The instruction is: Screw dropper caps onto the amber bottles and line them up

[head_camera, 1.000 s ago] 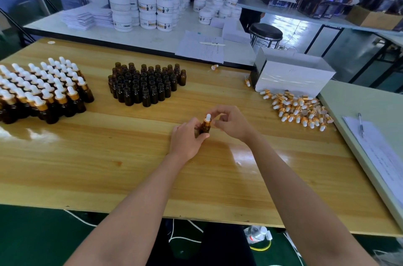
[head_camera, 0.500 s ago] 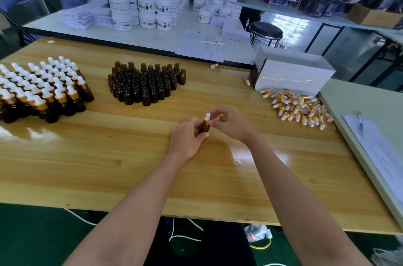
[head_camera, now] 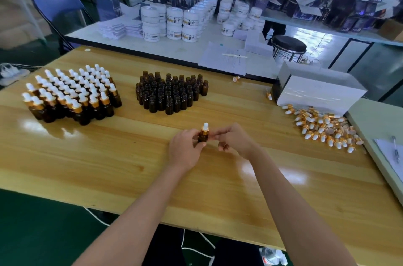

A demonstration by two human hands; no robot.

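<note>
**Capping station, head view.** A wooden counter [head_camera: 87, 167] is carrying all the work. At its left, a block of capped bottles [head_camera: 72, 95] is standing upright in close rows, white bulbs up. Toward the far edge near the middle, a cluster of uncapped bottles [head_camera: 170, 93] is standing, well apart from the block. At the far right a white box [head_camera: 320, 93] is sitting, and just in front of it a loose pile of dropper caps [head_camera: 322, 128] is lying on the wood.

In front of the uncapped cluster, the left hand [head_camera: 185, 152] and the right hand [head_camera: 235, 141] are meeting. The left hand's grip is clamping round the body of one amber bottle [head_camera: 202, 137], which is being held upright; whether its base is touching the counter cannot be told. The right hand's grip is pinching, with the fingertips, the gold collar of the dropper cap [head_camera: 205, 129] sitting on that bottle's neck. A stray cap [head_camera: 236, 78] is lying near the far edge, and a second stray cap [head_camera: 268, 94] is lying just beside the box.
</note>
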